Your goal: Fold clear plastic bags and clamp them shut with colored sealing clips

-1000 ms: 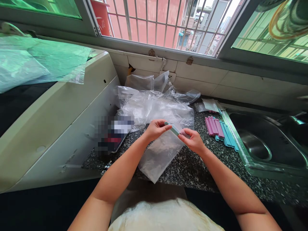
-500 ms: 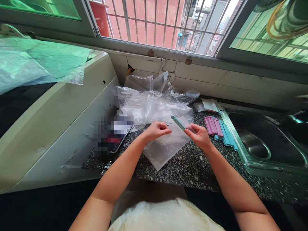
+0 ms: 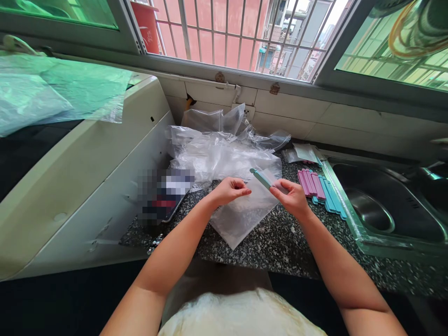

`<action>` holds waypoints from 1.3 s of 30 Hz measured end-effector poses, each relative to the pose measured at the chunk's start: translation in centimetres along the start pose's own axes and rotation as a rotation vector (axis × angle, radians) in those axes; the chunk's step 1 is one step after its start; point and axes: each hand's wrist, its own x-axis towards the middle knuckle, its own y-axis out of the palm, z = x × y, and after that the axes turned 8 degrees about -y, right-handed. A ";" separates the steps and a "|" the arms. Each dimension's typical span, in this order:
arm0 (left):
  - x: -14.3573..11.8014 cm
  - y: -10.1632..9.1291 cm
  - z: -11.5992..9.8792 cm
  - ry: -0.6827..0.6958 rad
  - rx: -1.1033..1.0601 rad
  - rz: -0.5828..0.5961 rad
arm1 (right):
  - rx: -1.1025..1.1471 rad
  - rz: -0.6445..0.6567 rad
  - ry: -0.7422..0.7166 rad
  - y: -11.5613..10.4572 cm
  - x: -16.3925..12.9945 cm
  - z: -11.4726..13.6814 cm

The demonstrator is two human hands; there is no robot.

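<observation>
Pinched at its lower end in the right hand (image 3: 292, 196), a teal sealing clip (image 3: 261, 178) is held with its long axis toward ten o'clock; the left hand (image 3: 229, 190), fingers closed on the clear bag (image 3: 245, 214) upon the worktop (image 3: 280, 247), is found at nine o'clock.

You are viewing from 1 head-worn camera, looking forward and down, close over the granite counter (image 3: 280, 242) toward the window (image 3: 227, 32).
</observation>
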 end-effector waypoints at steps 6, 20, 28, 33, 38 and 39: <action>-0.2 0.1 -0.4 -0.072 0.019 0.043 | -0.013 0.003 -0.019 -0.1 0.1 0.1; -0.1 0.2 0.1 -0.083 0.053 0.086 | 0.001 0.028 0.016 -0.5 0.3 -0.1; -0.1 0.1 -0.1 -0.102 0.050 0.047 | 0.013 -0.109 0.082 -1.8 0.8 -1.1; 0.0 0.1 0.1 -0.100 0.049 0.045 | -0.027 -0.122 0.068 -1.9 0.8 -0.7; 0.1 0.0 0.4 -0.106 0.050 0.051 | -0.041 -0.131 0.059 -2.0 0.9 -0.5; 0.2 0.0 0.5 -0.109 0.051 0.054 | -0.047 -0.131 0.060 -2.0 0.9 -0.5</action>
